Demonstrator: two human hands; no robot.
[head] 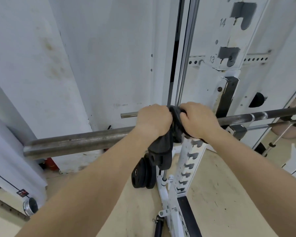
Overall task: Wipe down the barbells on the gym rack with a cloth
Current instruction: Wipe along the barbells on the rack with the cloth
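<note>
Left hand point(154, 119) and right hand point(197, 120) side by side, each curled round dark cloth point(161, 151) wrapped over barbell point(75, 142), cloth tail hanging below barbell, rack point(190, 159) and plates point(143, 173) beneath barbell.

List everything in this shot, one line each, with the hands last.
barbell: one, dark grey steel, running from the hands to the right edge
thick bar: one, dull grey, lower left, passing behind the left wrist
cloth: one, dark grey, bunched on the barbell between the hands, tail hanging down
rack upright: one, white, slots marked 13 and 14, upper right
guide rod: one, chrome, vertical, above the hands
weight plates: black, stacked low beside the rack, count unclear
floor: light wood, scuffed
left hand: grips the cloth on the barbell
right hand: grips the cloth beside it
</note>
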